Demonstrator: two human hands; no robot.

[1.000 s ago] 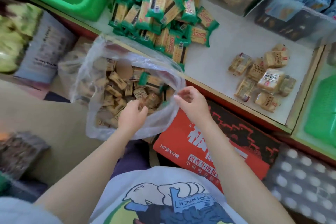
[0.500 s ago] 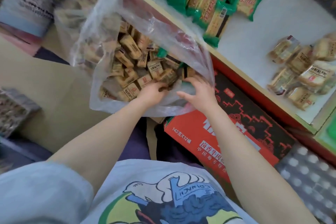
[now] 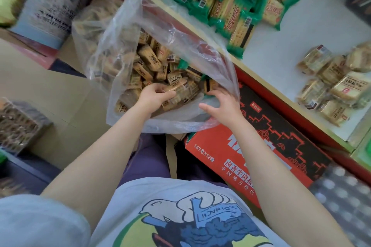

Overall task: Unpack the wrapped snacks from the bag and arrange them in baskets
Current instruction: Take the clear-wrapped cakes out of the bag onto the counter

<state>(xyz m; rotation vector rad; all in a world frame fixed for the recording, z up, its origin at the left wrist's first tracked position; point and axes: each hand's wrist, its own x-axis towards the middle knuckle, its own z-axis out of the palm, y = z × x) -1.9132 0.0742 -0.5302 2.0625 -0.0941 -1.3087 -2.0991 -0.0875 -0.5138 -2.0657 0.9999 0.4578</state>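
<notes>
Clear plastic bag [image 3: 124, 32] of tan wrapped snacks [image 3: 152, 62]; left hand [image 3: 155, 94] grips some, right hand [image 3: 222, 100] loosely curled.

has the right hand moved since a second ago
Yes. The right hand has dropped from the clear bag's upper rim down into its mouth, nearer the red carton.

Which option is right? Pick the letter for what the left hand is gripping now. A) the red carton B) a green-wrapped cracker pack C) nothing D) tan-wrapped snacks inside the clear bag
D: the left hand curls round tan-wrapped snacks inside the clear bag.
</notes>
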